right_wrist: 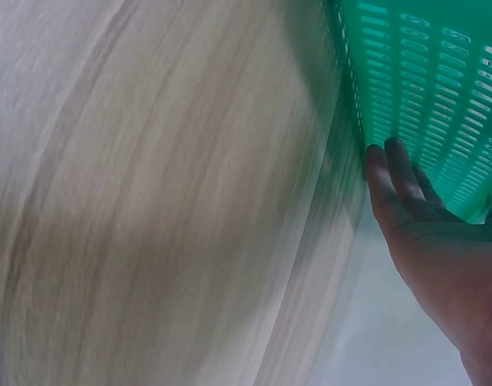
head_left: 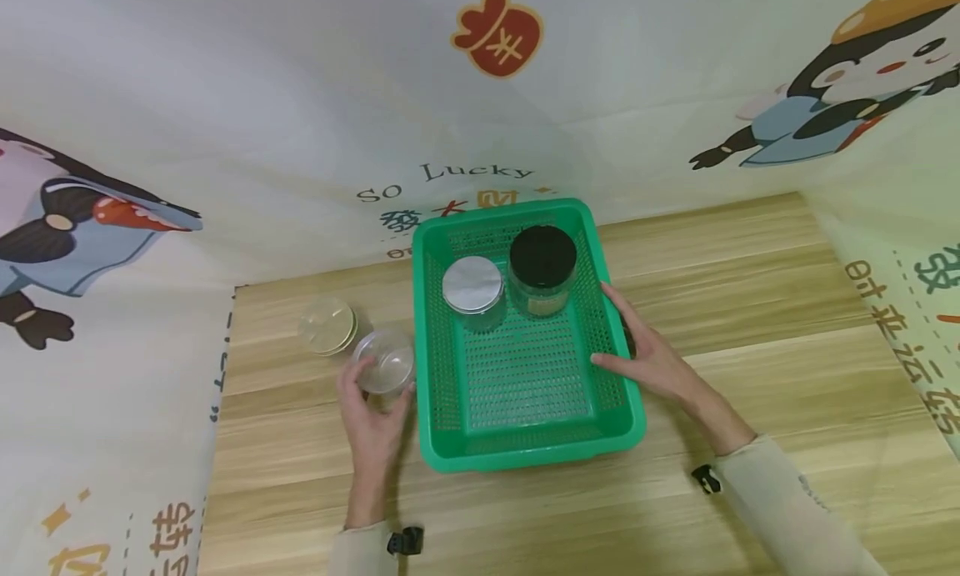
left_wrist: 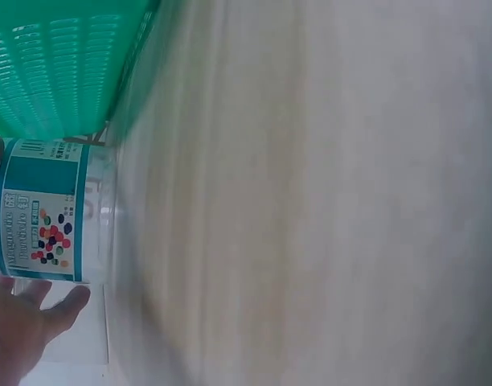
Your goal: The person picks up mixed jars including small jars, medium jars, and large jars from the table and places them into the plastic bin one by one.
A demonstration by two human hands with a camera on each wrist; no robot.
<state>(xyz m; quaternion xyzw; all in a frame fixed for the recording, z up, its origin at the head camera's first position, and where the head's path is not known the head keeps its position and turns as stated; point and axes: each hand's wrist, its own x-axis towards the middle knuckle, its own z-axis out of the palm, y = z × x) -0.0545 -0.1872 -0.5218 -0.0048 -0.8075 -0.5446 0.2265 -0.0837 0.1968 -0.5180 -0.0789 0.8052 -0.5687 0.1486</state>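
Observation:
My left hand (head_left: 372, 426) grips a clear plastic jar (head_left: 385, 361) beside the basket's left wall, thumb on one side and fingers on the other. In the left wrist view the jar (left_wrist: 41, 211) shows a teal and white label with coloured dots. At the right rim of the green plastic basket (head_left: 528, 458), my right hand (head_left: 660, 368) holds on, thumb over the inside and fingers against the outer wall. Inside the basket stand a jar with a silver lid (head_left: 472, 284) and a larger jar with a black lid (head_left: 543, 257).
Left of the held jar stands another clear container (head_left: 327, 326) with a pale round top. All of this is on a wood-grain table (head_left: 720, 309). A printed cloth (head_left: 300, 101) hangs along the back and sides.

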